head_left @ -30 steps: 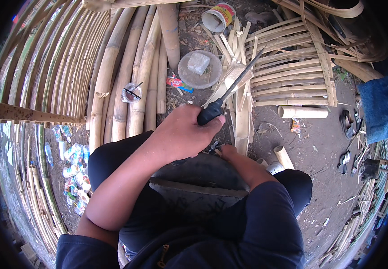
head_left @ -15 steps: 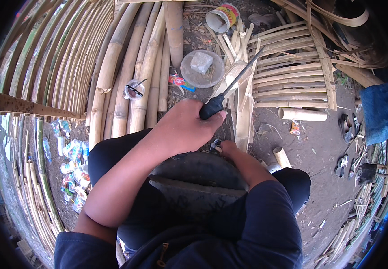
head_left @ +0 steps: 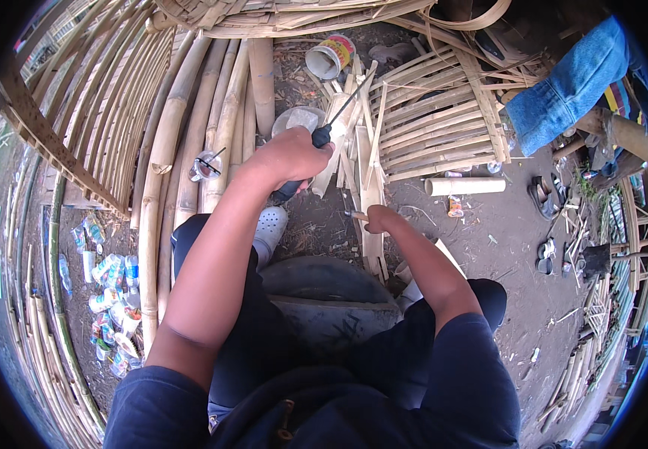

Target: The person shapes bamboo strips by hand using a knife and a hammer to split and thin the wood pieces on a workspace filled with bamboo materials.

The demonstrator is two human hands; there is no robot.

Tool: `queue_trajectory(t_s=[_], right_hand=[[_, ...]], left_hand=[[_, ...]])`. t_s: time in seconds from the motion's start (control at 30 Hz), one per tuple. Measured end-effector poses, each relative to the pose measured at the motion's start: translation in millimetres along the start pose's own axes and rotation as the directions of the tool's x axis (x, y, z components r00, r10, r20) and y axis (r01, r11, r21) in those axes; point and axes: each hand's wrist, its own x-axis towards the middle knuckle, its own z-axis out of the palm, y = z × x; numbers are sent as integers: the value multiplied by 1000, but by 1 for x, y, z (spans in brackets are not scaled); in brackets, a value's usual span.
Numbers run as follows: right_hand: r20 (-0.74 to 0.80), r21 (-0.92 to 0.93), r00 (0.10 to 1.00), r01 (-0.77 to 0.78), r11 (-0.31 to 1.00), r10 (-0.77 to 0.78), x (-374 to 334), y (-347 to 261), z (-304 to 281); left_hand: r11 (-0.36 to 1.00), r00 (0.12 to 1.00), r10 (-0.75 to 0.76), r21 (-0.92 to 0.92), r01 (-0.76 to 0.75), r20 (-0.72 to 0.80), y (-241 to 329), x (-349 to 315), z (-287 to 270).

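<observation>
In the head view, the left hand (head_left: 290, 159) is clenched around the dark handle of a long knife (head_left: 339, 114), whose blade points up and away over a bundle of split bamboo strips (head_left: 361, 161) lying on the dirt ground (head_left: 488, 247). The right hand (head_left: 378, 218) grips one bamboo strip (head_left: 373, 247) low down. A black tyre (head_left: 324, 288) sits between the person's knees, a white clog (head_left: 270, 227) just beside the left arm

matt bamboo strips (head_left: 371, 161), thin metal blade (head_left: 350, 97)
</observation>
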Motion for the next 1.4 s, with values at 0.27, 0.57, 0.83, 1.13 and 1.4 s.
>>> queue_trajectory(t_s=[0.27,0.57,0.83,1.13,1.4], right_hand=[[-384,221,902,-117,968,197,-156,43,-113],[-407,908,839,328,262,361,-211,51,-99],[-557,779,730,295,553,395,-188,44,-109],[-847,365,497,285,886,189,-172,31,-135],[-801,405,568,286,868,186,-159,12,-160]], left_hand=[[935,996,-87,-342,93,33,11,2,11],[798,997,-32,-599,71,76,-4,0,36],[711,996,-13,-699,73,90,3,-12,33],[818,986,-23,-564,114,165,4,-11,17],[825,993,7,-562,62,119,1,-8,22]])
